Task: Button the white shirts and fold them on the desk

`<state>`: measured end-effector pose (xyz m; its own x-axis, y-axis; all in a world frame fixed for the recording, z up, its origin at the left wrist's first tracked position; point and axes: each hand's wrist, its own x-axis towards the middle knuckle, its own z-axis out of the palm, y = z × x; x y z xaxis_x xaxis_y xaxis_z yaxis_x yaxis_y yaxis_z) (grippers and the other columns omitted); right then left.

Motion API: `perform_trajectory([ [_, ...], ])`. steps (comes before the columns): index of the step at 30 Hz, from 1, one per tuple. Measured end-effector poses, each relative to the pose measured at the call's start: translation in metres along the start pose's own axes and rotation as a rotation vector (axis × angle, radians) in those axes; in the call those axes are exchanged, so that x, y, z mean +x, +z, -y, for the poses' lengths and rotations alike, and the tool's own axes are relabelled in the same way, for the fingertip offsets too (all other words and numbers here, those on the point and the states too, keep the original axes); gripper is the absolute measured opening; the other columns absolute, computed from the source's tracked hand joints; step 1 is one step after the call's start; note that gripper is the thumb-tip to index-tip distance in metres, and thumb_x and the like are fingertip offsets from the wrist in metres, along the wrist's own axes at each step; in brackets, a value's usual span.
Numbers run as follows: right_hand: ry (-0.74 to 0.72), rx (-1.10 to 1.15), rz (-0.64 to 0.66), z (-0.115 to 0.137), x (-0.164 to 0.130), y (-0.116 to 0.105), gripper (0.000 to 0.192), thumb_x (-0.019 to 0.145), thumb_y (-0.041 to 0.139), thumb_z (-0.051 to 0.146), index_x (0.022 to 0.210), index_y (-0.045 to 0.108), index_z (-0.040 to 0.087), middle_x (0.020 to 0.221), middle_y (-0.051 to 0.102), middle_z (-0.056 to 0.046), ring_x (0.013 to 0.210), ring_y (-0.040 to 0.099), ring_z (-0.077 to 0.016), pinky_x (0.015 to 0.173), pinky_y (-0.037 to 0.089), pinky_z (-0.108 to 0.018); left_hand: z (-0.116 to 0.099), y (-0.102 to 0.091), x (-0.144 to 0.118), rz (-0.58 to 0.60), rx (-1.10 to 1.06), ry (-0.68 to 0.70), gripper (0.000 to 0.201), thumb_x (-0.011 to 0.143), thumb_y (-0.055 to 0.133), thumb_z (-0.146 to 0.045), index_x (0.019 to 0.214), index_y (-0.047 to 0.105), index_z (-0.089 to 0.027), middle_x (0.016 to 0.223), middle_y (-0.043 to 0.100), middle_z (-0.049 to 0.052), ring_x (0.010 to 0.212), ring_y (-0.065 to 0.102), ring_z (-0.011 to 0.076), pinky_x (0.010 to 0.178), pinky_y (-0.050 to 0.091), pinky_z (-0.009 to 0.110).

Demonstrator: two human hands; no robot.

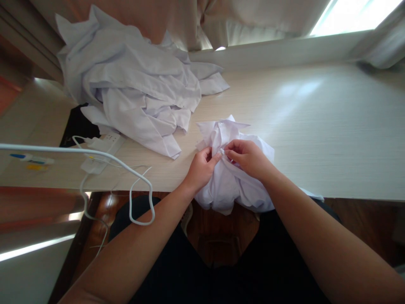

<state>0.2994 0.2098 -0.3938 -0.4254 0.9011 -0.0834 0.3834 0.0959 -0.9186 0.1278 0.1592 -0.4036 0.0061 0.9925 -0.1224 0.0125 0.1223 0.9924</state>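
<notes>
A white collared shirt (228, 181) lies bunched at the table's front edge, its lower part hanging over. Its pointed collar faces away from me. My left hand (204, 166) pinches the front of the shirt just below the collar, thumb on top. Close beside it, my right hand (245, 156) has thumb and forefinger closed on a fold of the same front edge. Whether a button sits between the fingertips is too small to tell.
A heap of white shirts (136, 80) covers the back left of the table (332, 139). A white power strip (106, 147) with cables, a black item (80, 126) and a blue-capped tube (31, 158) lie at the left. A white cable (120, 158) arches across the front left. Curtains (253, 19) hang behind.
</notes>
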Motion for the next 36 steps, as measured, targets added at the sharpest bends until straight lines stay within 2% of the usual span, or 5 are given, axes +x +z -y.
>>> perform_trajectory([
  [19, -0.033, -0.06, -0.002, -0.0047, 0.0022, 0.0028, 0.014, 0.084, 0.056, 0.03, 0.081, 0.065, 0.019, 0.068, 0.061, -0.001, 0.063, 0.051, -0.0143, 0.056, 0.035, -0.027, 0.0044, -0.0009, 0.0017, 0.031, 0.101, 0.019, 0.033, 0.09, 0.063, -0.038, 0.112, 0.065, -0.014, 0.112, 0.071, 0.01, 0.106, 0.063, 0.0265, 0.091, 0.049, 0.034],
  [30, -0.046, -0.058, 0.012, -0.0053, 0.0017, 0.0029, 0.013, 0.084, 0.056, 0.028, 0.081, 0.064, 0.019, 0.069, 0.062, -0.001, 0.064, 0.052, -0.0142, 0.057, 0.034, -0.027, 0.0053, -0.0016, 0.0015, 0.028, 0.091, 0.011, 0.03, 0.088, 0.065, -0.036, 0.108, 0.066, -0.014, 0.104, 0.071, 0.009, 0.1, 0.064, 0.0251, 0.09, 0.049, 0.033],
  [36, -0.044, -0.056, 0.02, -0.0072, 0.0011, 0.0028, 0.013, 0.084, 0.056, 0.029, 0.082, 0.064, 0.019, 0.068, 0.061, 0.0, 0.064, 0.051, -0.0139, 0.056, 0.034, -0.027, 0.005, -0.0007, 0.0011, 0.038, 0.06, 0.003, 0.033, 0.088, 0.064, -0.034, 0.115, 0.066, -0.014, 0.11, 0.071, 0.009, 0.103, 0.064, 0.025, 0.09, 0.049, 0.033],
])
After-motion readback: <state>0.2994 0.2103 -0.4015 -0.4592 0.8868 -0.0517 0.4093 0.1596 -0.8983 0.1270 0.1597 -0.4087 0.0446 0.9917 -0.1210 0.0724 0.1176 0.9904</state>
